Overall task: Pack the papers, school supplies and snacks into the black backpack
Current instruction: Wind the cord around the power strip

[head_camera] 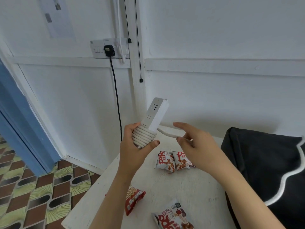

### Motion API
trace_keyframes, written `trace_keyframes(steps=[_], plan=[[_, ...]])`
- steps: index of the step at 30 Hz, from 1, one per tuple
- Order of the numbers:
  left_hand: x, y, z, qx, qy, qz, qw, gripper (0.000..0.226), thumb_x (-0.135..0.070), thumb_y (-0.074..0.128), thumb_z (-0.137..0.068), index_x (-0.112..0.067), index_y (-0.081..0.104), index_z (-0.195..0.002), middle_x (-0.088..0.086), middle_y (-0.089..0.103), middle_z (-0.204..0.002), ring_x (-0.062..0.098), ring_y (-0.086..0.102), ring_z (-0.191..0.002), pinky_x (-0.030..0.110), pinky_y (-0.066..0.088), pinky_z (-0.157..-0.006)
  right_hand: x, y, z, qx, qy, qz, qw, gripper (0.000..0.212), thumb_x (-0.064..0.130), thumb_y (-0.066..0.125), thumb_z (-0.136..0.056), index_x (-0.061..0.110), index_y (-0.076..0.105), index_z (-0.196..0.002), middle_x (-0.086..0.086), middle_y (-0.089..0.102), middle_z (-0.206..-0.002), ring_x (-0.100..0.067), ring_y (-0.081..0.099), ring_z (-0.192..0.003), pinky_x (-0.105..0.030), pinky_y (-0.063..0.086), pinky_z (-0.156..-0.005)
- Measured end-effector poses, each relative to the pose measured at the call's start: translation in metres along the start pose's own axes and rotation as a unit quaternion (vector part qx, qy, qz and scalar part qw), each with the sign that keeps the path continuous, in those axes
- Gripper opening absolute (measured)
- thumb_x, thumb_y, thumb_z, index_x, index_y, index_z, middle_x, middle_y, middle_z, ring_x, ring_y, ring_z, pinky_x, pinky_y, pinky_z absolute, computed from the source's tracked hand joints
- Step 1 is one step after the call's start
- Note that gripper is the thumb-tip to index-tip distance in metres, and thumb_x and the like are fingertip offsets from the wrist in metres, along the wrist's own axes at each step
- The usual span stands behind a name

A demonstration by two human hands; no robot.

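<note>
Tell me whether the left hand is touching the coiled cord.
Touching. The head view shows the left hand gripping the cord coiled round the power strip.

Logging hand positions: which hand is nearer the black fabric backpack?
Right. The right hand, pinching the white cord, hovers beside the black backpack; the left hand, gripping the white power strip, is farther left.

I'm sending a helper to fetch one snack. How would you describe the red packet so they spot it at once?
Start at the white table left of the black backpack. Near its left edge lies the red packet. It alone is mostly red; the three other packets are white with red print.
</note>
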State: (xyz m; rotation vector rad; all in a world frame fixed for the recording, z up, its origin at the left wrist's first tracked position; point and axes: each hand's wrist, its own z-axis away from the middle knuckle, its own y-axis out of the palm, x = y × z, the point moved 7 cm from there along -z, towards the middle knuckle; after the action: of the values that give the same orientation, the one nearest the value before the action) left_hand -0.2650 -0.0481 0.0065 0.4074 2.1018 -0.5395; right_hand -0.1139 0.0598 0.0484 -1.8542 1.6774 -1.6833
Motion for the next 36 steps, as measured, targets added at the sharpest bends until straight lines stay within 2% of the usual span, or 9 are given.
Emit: trace_keyframes(steps=[3, 6, 10, 12, 14, 21, 24, 30, 36], plan=[[0.001, -0.006, -0.003, -0.013, -0.011, 0.020, 1.000, 0.074, -0.049, 0.080, -0.057, -0.028, 0.042, -0.116, -0.018, 0.050, -0.103, 0.001, 0.056, -0.086, 0.023, 0.055, -0.063, -0.011, 0.004, 0.000, 0.031, 0.045, -0.012, 0.998, 0.024, 0.028, 0.048, -0.096, 0.026, 0.060, -0.117, 0.007, 0.052, -0.057, 0.001, 0.049, -0.046, -0.015, 0.041, -0.048], [0.000, -0.013, -0.006, -0.029, -0.011, 0.028, 0.999, 0.070, -0.042, 0.076, -0.056, -0.025, 0.042, -0.115, -0.018, 0.050, -0.102, -0.007, 0.055, -0.084, 0.015, 0.051, -0.061, -0.017, 0.008, 0.003, 0.070, 0.087, -0.036, 0.993, 0.029, 0.035, 0.044, -0.097, 0.016, 0.067, -0.097, 0.002, 0.044, -0.050, -0.006, 0.043, -0.034, -0.030, 0.050, -0.044], [0.001, -0.015, -0.010, -0.023, -0.006, 0.018, 1.000, 0.078, -0.042, 0.082, -0.055, -0.023, 0.042, -0.119, -0.020, 0.049, -0.108, -0.007, 0.053, -0.092, 0.015, 0.053, -0.067, -0.014, 0.014, 0.009, 0.097, 0.090, -0.038, 0.990, 0.023, 0.038, 0.041, -0.097, 0.032, 0.062, -0.096, -0.011, 0.069, -0.080, -0.007, 0.044, -0.031, -0.030, 0.049, -0.039], [0.001, -0.016, -0.011, -0.017, -0.007, 0.021, 1.000, 0.076, -0.040, 0.082, -0.055, -0.023, 0.043, -0.117, -0.018, 0.050, -0.105, -0.007, 0.054, -0.088, 0.015, 0.052, -0.064, -0.016, 0.014, 0.011, 0.098, 0.088, -0.042, 0.990, 0.023, 0.039, 0.040, -0.097, 0.034, 0.062, -0.100, -0.004, 0.071, -0.082, -0.007, 0.046, -0.031, -0.025, 0.047, -0.038], [-0.001, -0.016, -0.013, -0.012, -0.003, 0.025, 1.000, 0.073, -0.039, 0.078, -0.054, -0.024, 0.044, -0.116, -0.017, 0.050, -0.103, -0.007, 0.054, -0.085, 0.014, 0.051, -0.061, -0.017, 0.012, 0.013, 0.100, 0.091, -0.040, 0.990, 0.026, 0.040, 0.039, -0.097, 0.032, 0.064, -0.101, 0.008, 0.064, -0.060, -0.007, 0.046, -0.031, -0.018, 0.043, -0.038], [0.004, -0.007, -0.017, -0.017, -0.015, 0.029, 0.999, 0.085, -0.061, 0.073, -0.051, -0.033, 0.049, -0.126, -0.012, 0.054, -0.112, 0.016, 0.057, -0.098, 0.040, 0.057, -0.075, -0.023, -0.002, 0.023, 0.073, 0.092, 0.050, 0.992, 0.038, 0.040, 0.043, -0.095, 0.011, 0.055, -0.074, 0.005, 0.044, -0.055, -0.005, 0.038, -0.045, -0.026, 0.038, -0.053], [0.002, 0.003, -0.021, -0.011, -0.028, 0.051, 0.998, 0.090, -0.059, 0.070, -0.053, -0.038, 0.040, -0.135, -0.015, 0.053, -0.111, 0.020, 0.058, -0.101, 0.041, 0.057, -0.078, -0.017, -0.016, 0.028, 0.047, 0.065, 0.088, 0.993, 0.031, 0.044, 0.039, -0.096, 0.022, 0.051, -0.079, 0.006, 0.047, -0.054, -0.006, 0.041, -0.046, -0.023, 0.037, -0.052], [-0.006, 0.037, -0.018, 0.051, -0.015, 0.014, 0.998, 0.091, -0.033, 0.081, -0.064, -0.040, 0.028, -0.137, -0.023, 0.052, -0.106, 0.003, 0.057, -0.094, 0.018, 0.050, -0.071, 0.003, -0.051, 0.027, -0.010, 0.027, 0.151, 0.988, 0.022, 0.043, 0.036, -0.097, 0.031, 0.048, -0.084, 0.007, 0.046, -0.054, -0.007, 0.043, -0.046, -0.017, 0.031, -0.046], [-0.008, 0.068, -0.008, 0.096, -0.006, 0.012, 0.995, 0.086, -0.030, 0.085, -0.062, -0.051, 0.023, -0.118, -0.010, 0.057, -0.098, 0.013, 0.063, -0.081, 0.028, 0.056, -0.064, 0.010, -0.066, 0.027, -0.013, 0.016, 0.168, 0.986, 0.027, 0.046, 0.033, -0.096, 0.029, 0.050, -0.085, 0.001, 0.052, -0.060, -0.011, 0.049, -0.053, -0.024, 0.037, -0.052]])
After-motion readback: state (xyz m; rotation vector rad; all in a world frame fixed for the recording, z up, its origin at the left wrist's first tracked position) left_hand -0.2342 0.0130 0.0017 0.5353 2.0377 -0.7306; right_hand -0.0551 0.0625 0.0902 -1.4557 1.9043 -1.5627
